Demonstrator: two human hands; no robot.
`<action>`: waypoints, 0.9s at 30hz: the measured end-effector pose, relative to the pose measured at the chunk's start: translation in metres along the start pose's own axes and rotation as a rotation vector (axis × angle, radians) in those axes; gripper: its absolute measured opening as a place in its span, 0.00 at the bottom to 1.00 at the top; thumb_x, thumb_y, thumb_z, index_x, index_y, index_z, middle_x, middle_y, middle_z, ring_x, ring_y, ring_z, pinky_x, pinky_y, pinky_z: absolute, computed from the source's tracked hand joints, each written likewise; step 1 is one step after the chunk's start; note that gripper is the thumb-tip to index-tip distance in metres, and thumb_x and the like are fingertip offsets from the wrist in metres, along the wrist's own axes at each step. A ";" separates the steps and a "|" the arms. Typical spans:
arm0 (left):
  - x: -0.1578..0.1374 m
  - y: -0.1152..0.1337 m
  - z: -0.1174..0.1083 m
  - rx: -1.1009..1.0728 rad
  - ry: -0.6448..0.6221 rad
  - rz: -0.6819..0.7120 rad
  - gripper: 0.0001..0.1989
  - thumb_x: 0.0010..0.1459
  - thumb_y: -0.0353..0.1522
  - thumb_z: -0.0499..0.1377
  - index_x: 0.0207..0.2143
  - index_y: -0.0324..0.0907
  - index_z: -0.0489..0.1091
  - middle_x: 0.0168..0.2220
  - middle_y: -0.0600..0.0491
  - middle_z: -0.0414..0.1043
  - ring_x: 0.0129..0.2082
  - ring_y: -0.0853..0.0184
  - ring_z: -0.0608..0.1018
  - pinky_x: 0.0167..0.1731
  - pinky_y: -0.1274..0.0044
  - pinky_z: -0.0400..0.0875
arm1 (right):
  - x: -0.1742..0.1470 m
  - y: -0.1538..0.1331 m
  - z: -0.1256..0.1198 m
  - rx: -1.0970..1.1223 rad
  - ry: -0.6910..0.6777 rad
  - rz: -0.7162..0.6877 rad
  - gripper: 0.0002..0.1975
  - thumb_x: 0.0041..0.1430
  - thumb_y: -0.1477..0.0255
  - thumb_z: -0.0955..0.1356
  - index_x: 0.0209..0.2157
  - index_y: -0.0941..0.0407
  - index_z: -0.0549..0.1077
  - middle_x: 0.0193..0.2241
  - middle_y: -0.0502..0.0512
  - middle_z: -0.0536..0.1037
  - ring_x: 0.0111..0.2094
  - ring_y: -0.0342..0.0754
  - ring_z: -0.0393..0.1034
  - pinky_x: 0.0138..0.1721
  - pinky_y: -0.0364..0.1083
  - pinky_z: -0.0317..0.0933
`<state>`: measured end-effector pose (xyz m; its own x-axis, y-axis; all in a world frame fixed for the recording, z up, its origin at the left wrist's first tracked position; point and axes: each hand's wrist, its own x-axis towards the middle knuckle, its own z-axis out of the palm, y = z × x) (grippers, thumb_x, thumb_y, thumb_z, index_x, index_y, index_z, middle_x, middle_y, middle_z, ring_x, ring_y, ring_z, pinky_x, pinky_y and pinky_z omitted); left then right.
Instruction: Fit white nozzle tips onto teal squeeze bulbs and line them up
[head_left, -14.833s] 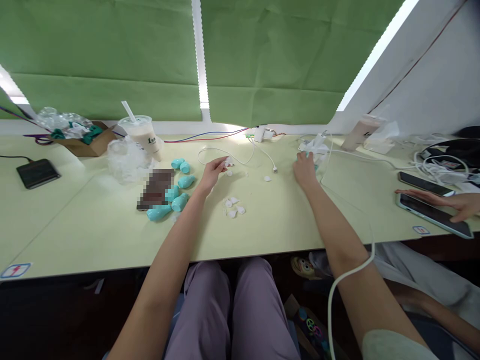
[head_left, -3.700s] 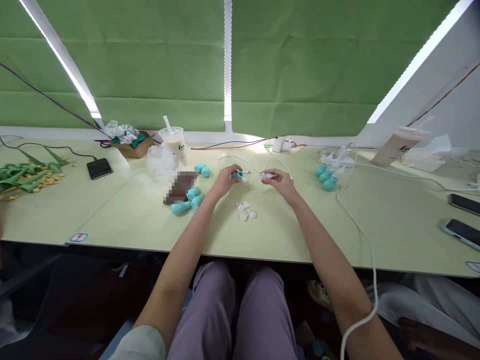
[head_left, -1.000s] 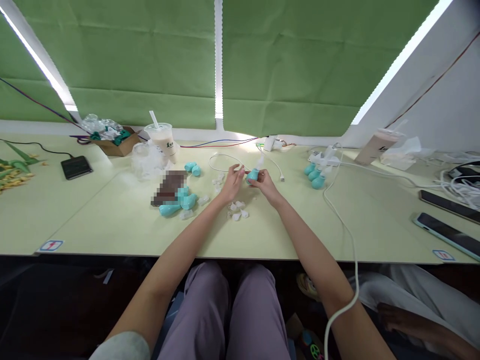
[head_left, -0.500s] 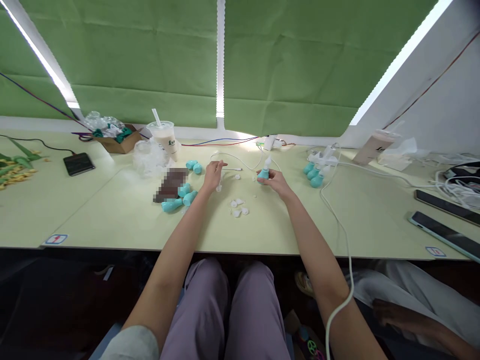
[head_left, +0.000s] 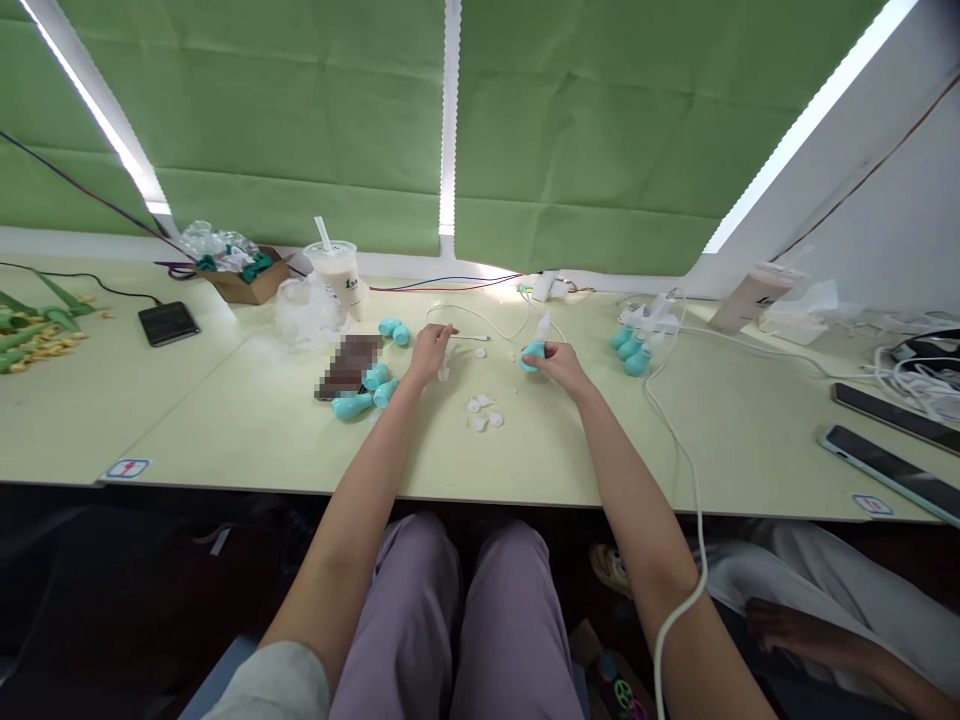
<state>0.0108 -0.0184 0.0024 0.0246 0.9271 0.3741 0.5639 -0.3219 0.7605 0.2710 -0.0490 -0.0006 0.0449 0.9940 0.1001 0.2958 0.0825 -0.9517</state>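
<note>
Teal bulb [head_left: 533,354] resting in right hand [head_left: 556,364], thumb and fingers pinching its side, white nozzle [head_left: 542,327] pointing up; cannot tell whether bulb is touching surface [head_left: 555,455]. Left hand [head_left: 430,352] holding back upward, small white pieces [head_left: 444,374] showing just beside its fingers; cannot tell whether it is gripping any. Loose white caps [head_left: 484,413] lying between forearms. Three other bulbs [head_left: 637,362] standing in row beyond right hand. Teal tubes [head_left: 352,405] lying left of left forearm, near pixelated dark rectangle [head_left: 345,365].
</note>
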 end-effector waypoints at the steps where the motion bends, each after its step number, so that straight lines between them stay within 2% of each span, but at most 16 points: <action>1: 0.000 -0.001 0.000 -0.005 -0.002 -0.005 0.20 0.63 0.37 0.46 0.38 0.40 0.76 0.42 0.47 0.74 0.45 0.62 0.73 0.49 0.71 0.64 | -0.001 -0.001 -0.001 0.010 0.006 0.014 0.20 0.33 0.61 0.76 0.29 0.59 0.77 0.30 0.56 0.79 0.34 0.49 0.72 0.40 0.47 0.65; 3: 0.000 -0.002 -0.001 -0.013 -0.007 -0.013 0.20 0.63 0.37 0.46 0.38 0.39 0.75 0.43 0.47 0.74 0.46 0.62 0.73 0.49 0.71 0.64 | -0.003 -0.003 -0.003 0.026 -0.027 0.013 0.21 0.33 0.60 0.76 0.29 0.59 0.77 0.30 0.56 0.79 0.35 0.49 0.72 0.41 0.48 0.65; 6: 0.001 -0.003 -0.001 -0.005 -0.017 -0.020 0.20 0.62 0.38 0.46 0.38 0.39 0.75 0.43 0.47 0.74 0.45 0.61 0.73 0.49 0.71 0.65 | -0.007 -0.007 -0.006 0.033 -0.153 -0.028 0.24 0.36 0.59 0.75 0.36 0.57 0.78 0.36 0.56 0.79 0.39 0.50 0.72 0.45 0.49 0.64; 8: 0.001 -0.003 -0.001 -0.002 -0.021 -0.025 0.20 0.62 0.38 0.46 0.38 0.40 0.75 0.42 0.47 0.74 0.44 0.61 0.73 0.48 0.71 0.65 | -0.009 -0.007 -0.007 0.019 -0.182 -0.028 0.25 0.36 0.58 0.75 0.37 0.57 0.78 0.37 0.56 0.79 0.39 0.51 0.72 0.46 0.51 0.63; 12: 0.001 -0.002 -0.002 -0.016 -0.036 -0.025 0.20 0.61 0.37 0.46 0.38 0.38 0.75 0.43 0.46 0.75 0.44 0.61 0.74 0.47 0.71 0.65 | -0.006 -0.002 -0.006 -0.020 -0.114 -0.012 0.23 0.33 0.56 0.76 0.29 0.58 0.77 0.30 0.55 0.79 0.36 0.52 0.72 0.42 0.51 0.65; 16: -0.001 0.000 -0.004 0.002 -0.054 -0.017 0.19 0.61 0.37 0.46 0.38 0.39 0.75 0.44 0.46 0.75 0.45 0.60 0.74 0.48 0.71 0.65 | -0.002 0.002 -0.006 0.046 -0.031 -0.101 0.25 0.38 0.57 0.74 0.38 0.57 0.75 0.38 0.57 0.79 0.39 0.49 0.72 0.44 0.48 0.64; 18: -0.001 0.001 -0.005 0.012 -0.060 -0.017 0.19 0.60 0.37 0.46 0.38 0.39 0.75 0.44 0.46 0.75 0.45 0.60 0.74 0.47 0.71 0.65 | -0.001 0.003 -0.009 0.031 0.107 -0.160 0.28 0.40 0.56 0.73 0.43 0.57 0.73 0.42 0.59 0.78 0.40 0.49 0.71 0.44 0.48 0.64; 20: 0.000 0.002 -0.005 0.019 -0.063 -0.018 0.19 0.60 0.37 0.47 0.39 0.39 0.75 0.45 0.46 0.74 0.45 0.60 0.74 0.47 0.71 0.65 | -0.003 0.005 -0.020 -0.033 0.342 -0.199 0.29 0.43 0.55 0.71 0.44 0.57 0.70 0.43 0.60 0.78 0.41 0.49 0.71 0.43 0.48 0.63; 23: 0.004 0.000 -0.003 0.036 -0.072 -0.018 0.19 0.59 0.36 0.47 0.39 0.38 0.76 0.44 0.46 0.75 0.44 0.61 0.74 0.47 0.71 0.66 | -0.015 0.014 -0.053 -0.196 0.676 -0.149 0.25 0.48 0.55 0.68 0.43 0.58 0.68 0.41 0.61 0.77 0.42 0.51 0.69 0.43 0.48 0.60; 25: 0.007 -0.001 -0.001 0.053 -0.080 -0.013 0.19 0.59 0.36 0.47 0.39 0.39 0.76 0.43 0.46 0.75 0.43 0.61 0.74 0.47 0.71 0.66 | -0.028 0.025 -0.081 -0.376 0.795 -0.085 0.22 0.49 0.57 0.68 0.41 0.58 0.69 0.40 0.62 0.76 0.42 0.53 0.67 0.45 0.50 0.58; 27: 0.009 -0.003 0.001 0.062 -0.085 -0.005 0.19 0.59 0.36 0.47 0.39 0.39 0.76 0.43 0.46 0.75 0.42 0.61 0.74 0.47 0.71 0.66 | -0.042 0.037 -0.107 -0.562 0.854 -0.046 0.20 0.49 0.59 0.68 0.40 0.58 0.69 0.40 0.63 0.73 0.42 0.54 0.65 0.46 0.52 0.57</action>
<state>0.0105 -0.0084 0.0031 0.0902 0.9424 0.3220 0.6139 -0.3072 0.7272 0.3817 -0.0953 -0.0088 0.6224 0.5892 0.5152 0.7088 -0.1452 -0.6903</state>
